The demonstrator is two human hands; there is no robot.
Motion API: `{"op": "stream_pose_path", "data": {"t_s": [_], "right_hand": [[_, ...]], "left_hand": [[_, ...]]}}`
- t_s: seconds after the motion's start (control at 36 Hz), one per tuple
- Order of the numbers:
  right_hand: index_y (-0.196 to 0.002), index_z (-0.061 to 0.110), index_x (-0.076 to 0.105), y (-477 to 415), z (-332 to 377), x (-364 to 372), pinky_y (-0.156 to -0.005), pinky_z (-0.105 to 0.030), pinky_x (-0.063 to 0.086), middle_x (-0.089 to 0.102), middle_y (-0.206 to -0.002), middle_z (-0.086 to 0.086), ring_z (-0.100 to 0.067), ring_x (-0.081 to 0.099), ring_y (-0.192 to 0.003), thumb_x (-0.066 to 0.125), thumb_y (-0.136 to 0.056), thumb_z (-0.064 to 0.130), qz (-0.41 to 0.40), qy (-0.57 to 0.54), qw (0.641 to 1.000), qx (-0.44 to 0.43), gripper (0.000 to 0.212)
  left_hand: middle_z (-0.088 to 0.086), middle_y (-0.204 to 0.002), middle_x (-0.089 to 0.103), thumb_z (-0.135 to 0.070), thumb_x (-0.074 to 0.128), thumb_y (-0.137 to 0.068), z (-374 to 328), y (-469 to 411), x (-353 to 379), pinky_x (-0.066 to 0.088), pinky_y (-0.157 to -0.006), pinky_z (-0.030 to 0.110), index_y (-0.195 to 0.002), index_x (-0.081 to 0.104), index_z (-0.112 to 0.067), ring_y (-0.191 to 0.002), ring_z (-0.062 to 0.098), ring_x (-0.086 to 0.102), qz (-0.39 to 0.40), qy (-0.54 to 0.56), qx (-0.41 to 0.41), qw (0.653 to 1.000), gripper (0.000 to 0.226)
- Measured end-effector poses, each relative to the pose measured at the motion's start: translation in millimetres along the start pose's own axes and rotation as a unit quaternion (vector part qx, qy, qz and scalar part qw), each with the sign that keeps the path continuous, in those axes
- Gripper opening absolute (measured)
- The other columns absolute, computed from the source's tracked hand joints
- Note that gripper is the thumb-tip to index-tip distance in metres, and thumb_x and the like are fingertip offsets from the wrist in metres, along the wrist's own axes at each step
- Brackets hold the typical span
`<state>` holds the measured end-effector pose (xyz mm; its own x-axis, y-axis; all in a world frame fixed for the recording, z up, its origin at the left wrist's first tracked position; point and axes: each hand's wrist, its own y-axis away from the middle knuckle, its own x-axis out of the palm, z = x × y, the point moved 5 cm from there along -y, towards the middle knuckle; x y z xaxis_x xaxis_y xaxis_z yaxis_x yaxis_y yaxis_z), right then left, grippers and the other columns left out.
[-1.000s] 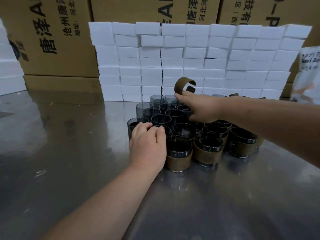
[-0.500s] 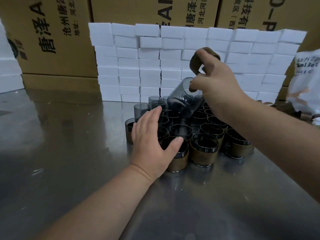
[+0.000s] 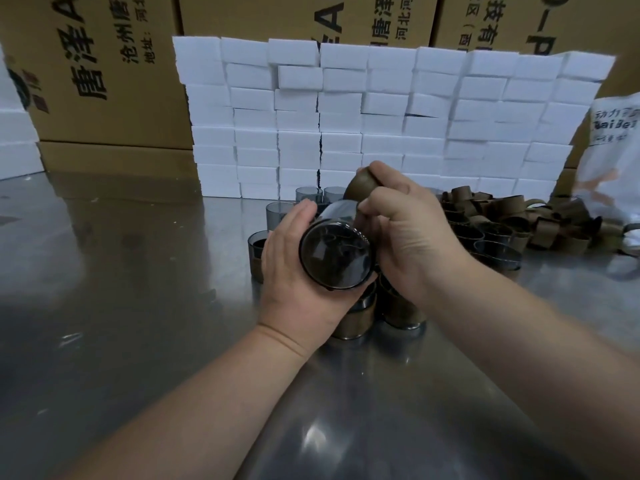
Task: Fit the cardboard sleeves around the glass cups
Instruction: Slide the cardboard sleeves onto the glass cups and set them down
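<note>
My left hand (image 3: pixel 298 271) cradles a smoked glass cup (image 3: pixel 336 258) on its side, above the cups on the steel table (image 3: pixel 138 306); my right hand (image 3: pixel 408 237) pinches a brown cardboard sleeve (image 3: pixel 360 185) at its far end.

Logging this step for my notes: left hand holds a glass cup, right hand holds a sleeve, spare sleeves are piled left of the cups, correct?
One slip: the head view shows the spare sleeves piled right of the cups, not left. The left hand holds the glass cup, the right hand the sleeve.
</note>
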<state>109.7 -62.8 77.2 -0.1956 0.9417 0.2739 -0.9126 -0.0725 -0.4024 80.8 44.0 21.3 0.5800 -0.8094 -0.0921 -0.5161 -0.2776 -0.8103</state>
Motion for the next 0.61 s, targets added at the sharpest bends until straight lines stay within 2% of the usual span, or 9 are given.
{"op": "stream_pose_path", "data": {"t_s": [0.03, 0.06, 0.08, 0.17, 0.22, 0.28, 0.36, 0.47, 0.61], "right_hand": [[-0.102, -0.003, 0.034, -1, -1, -2, -0.063, -0.029, 0.034, 0.039, -0.106, -0.04, -0.015, 0.035, -0.079, 0.052, -0.055, 0.002, 0.003, 0.023, 1.0, -0.007, 0.051], [-0.105, -0.006, 0.044, -2, -3, -4, -0.067, -0.028, 0.037, 0.052, -0.106, -0.036, -0.051, 0.051, -0.097, 0.056, -0.056, 0.007, 0.006, 0.053, 0.998, -0.014, 0.053], [-0.116, 0.0, 0.054, -2, -3, -7, -0.071, -0.026, 0.042, 0.064, -0.106, -0.017, -0.025, 0.062, -0.081, 0.06, -0.056, 0.012, 0.006, 0.085, 0.996, -0.021, 0.061], [-0.131, 0.024, 0.051, -2, 3, -19, -0.078, -0.014, 0.048, 0.056, -0.104, 0.02, -0.002, 0.06, -0.096, 0.067, -0.061, 0.023, -0.032, 0.151, 0.987, -0.055, 0.071], [-0.114, 0.03, 0.06, -1, 10, -29, -0.074, -0.01, 0.046, 0.057, -0.1, 0.019, 0.005, 0.058, -0.092, 0.072, -0.071, 0.021, -0.059, 0.181, 0.979, -0.079, 0.046], [-0.09, 0.03, 0.06, 1, 18, -38, -0.063, -0.01, 0.048, 0.059, -0.084, 0.014, 0.005, 0.056, -0.066, 0.07, -0.076, 0.013, -0.082, 0.194, 0.972, -0.108, 0.025], [-0.068, 0.027, 0.046, 8, 30, -40, -0.049, -0.018, 0.043, 0.052, -0.061, 0.012, -0.007, 0.045, -0.052, 0.067, -0.074, 0.007, -0.074, 0.169, 0.971, -0.15, 0.03], [-0.072, 0.029, 0.034, 23, 38, -30, -0.058, -0.028, 0.041, 0.046, -0.062, 0.01, -0.012, 0.043, -0.059, 0.065, -0.068, 0.017, -0.002, 0.185, 0.965, -0.187, 0.033], [-0.084, 0.023, 0.034, 29, 30, -19, -0.05, -0.008, 0.038, 0.049, -0.065, 0.015, 0.005, 0.045, -0.053, 0.05, -0.08, 0.021, 0.106, 0.124, 0.975, -0.154, 0.017]], "left_hand": [[0.016, -0.126, 0.049, -0.05, 0.067, -0.057, 0, 0, 0, 0.039, -0.099, 0.056, -0.128, 0.034, -0.017, -0.119, 0.034, 0.049, -0.001, 0.003, 0.001, 1.0, 0.086], [0.015, -0.126, 0.049, -0.05, 0.067, -0.057, 0, 0, 0, 0.039, -0.1, 0.055, -0.127, 0.033, -0.019, -0.119, 0.034, 0.049, -0.001, 0.006, 0.001, 1.0, 0.083], [0.014, -0.126, 0.048, -0.05, 0.066, -0.058, 1, 0, 0, 0.039, -0.1, 0.054, -0.126, 0.033, -0.02, -0.12, 0.033, 0.049, 0.001, 0.011, 0.001, 1.0, 0.081], [0.01, -0.126, 0.047, -0.049, 0.067, -0.06, 2, 1, 0, 0.039, -0.101, 0.053, -0.126, 0.034, -0.019, -0.12, 0.031, 0.048, 0.009, 0.02, 0.005, 1.0, 0.079], [0.009, -0.126, 0.047, -0.048, 0.067, -0.062, 3, 1, 0, 0.039, -0.1, 0.053, -0.127, 0.035, -0.017, -0.121, 0.031, 0.048, 0.009, 0.016, 0.009, 1.0, 0.079], [0.014, -0.126, 0.048, -0.046, 0.068, -0.064, 5, 0, 0, 0.039, -0.1, 0.054, -0.128, 0.039, -0.008, -0.121, 0.032, 0.048, 0.008, 0.013, 0.009, 1.0, 0.08], [0.017, -0.126, 0.049, -0.046, 0.067, -0.065, 6, -2, 0, 0.041, -0.098, 0.052, -0.126, 0.042, 0.001, -0.12, 0.032, 0.048, 0.012, -0.011, 0.006, 1.0, 0.081], [0.017, -0.124, 0.051, -0.046, 0.068, -0.064, 6, -3, -2, 0.042, -0.097, 0.051, -0.125, 0.043, 0.002, -0.118, 0.032, 0.049, 0.002, -0.035, -0.004, 0.999, 0.082], [0.017, -0.122, 0.051, -0.038, 0.076, -0.064, 10, -3, -1, 0.043, -0.096, 0.05, -0.124, 0.045, 0.003, -0.116, 0.032, 0.049, 0.001, -0.052, -0.02, 0.998, 0.079]]}}
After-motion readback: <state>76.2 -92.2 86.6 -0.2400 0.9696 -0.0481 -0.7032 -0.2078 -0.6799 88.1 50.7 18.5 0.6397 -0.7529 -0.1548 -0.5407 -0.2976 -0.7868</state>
